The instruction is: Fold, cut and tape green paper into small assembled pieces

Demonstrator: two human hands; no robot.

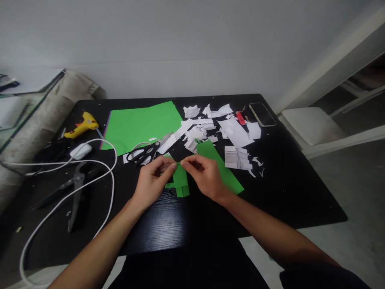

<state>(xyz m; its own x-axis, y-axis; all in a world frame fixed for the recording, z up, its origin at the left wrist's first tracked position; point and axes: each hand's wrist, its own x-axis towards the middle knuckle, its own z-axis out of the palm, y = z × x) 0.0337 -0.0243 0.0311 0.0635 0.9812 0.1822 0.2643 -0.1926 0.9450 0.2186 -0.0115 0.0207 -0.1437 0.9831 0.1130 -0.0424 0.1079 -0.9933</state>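
Both hands meet over a small folded piece of green paper [181, 180] near the front of the black table. My left hand [154, 178] pinches its upper left edge between thumb and fingers. At the upper right edge, my right hand [204, 174] pinches it the same way. Crease lines cross the lower part of the folded piece. Just beyond my right hand lies a green paper strip [228, 176], partly under that hand. Black-handled scissors [144, 153] rest beside my left hand, on white and green paper.
A large green sheet [141, 122] covers the back left. White paper scraps [201, 130] are scattered mid-table near a red lighter [240, 118] and a phone [262, 114]. On the left lie a yellow glue gun [82, 125], large shears [77, 188] and a looping white cable [112, 188].
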